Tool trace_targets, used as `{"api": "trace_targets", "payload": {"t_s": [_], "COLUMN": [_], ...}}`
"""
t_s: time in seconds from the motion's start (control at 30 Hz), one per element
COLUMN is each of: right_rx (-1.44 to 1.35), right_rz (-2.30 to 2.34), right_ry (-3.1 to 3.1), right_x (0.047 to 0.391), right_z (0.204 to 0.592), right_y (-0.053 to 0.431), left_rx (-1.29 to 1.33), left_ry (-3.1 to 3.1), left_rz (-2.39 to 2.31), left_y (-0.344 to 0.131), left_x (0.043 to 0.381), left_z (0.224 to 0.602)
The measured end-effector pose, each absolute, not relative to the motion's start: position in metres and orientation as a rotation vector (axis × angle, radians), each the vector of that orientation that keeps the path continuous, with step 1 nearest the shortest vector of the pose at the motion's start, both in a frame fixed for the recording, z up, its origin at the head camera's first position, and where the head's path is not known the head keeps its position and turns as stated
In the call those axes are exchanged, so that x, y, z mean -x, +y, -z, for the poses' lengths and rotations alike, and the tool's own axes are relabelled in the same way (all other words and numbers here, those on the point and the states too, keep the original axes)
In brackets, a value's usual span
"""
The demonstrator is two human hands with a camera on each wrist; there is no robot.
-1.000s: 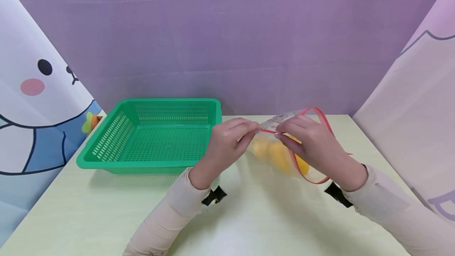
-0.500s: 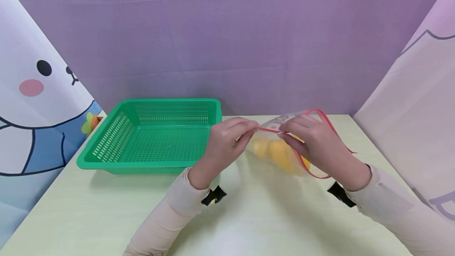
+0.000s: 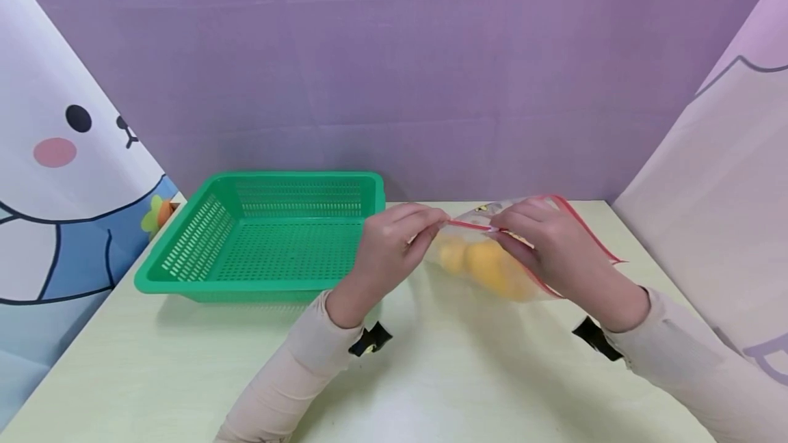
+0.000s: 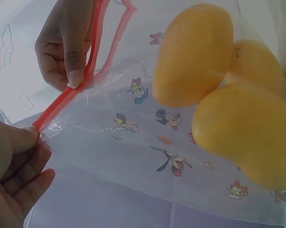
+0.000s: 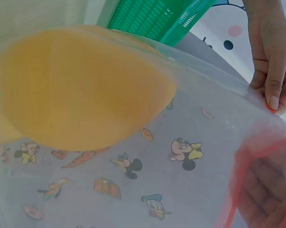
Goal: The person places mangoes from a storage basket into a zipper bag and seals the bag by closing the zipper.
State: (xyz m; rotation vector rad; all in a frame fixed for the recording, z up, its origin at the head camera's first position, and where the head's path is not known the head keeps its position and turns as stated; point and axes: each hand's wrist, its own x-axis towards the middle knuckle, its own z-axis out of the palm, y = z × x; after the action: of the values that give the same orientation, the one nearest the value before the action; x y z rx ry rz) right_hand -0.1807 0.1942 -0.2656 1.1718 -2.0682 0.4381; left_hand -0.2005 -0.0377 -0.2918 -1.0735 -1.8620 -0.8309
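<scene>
A clear zip bag [image 4: 133,137] with a red zip strip [image 4: 55,108] and cartoon prints holds three yellow mangoes [image 4: 195,57]. In the head view the bag hangs low over the table, right of centre. My left hand [image 3: 394,241] pinches the bag's corner at the left end of the strip between thumb and fingers. My right hand [image 3: 554,241] pinches the strip a little further right, over a small white piece [image 4: 72,86] that looks like the zip slider. Between the two hands the strip runs straight. Beyond the right hand its two red edges stand apart in the left wrist view.
A green plastic basket [image 3: 258,286] with slotted walls stands left of my left hand, with nothing seen inside. Both lie on a pale table [image 3: 418,388]. A purple cloth wall [image 3: 394,74] closes off the back, and printed curtains hang at both sides.
My right hand has slid slightly right along the red strip, and the white piece moved with it. The bag's wide red mouth loop has flattened. The left hand has stayed in place.
</scene>
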Motion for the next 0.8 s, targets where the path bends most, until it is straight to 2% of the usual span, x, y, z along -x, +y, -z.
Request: {"api": "trace_targets", "payload": {"t_s": [0.8], "right_rx": [-1.109], "right_rz": [-0.414], "right_ry": [-2.098], "right_x": [0.180], "right_z": [0.268], "right_y": [0.208], "left_rx": [1.073], "left_ry": [-1.835], "left_rz": [0.837], "left_y": [-0.039], "left_x": [0.203], "left_z": [0.292]}}
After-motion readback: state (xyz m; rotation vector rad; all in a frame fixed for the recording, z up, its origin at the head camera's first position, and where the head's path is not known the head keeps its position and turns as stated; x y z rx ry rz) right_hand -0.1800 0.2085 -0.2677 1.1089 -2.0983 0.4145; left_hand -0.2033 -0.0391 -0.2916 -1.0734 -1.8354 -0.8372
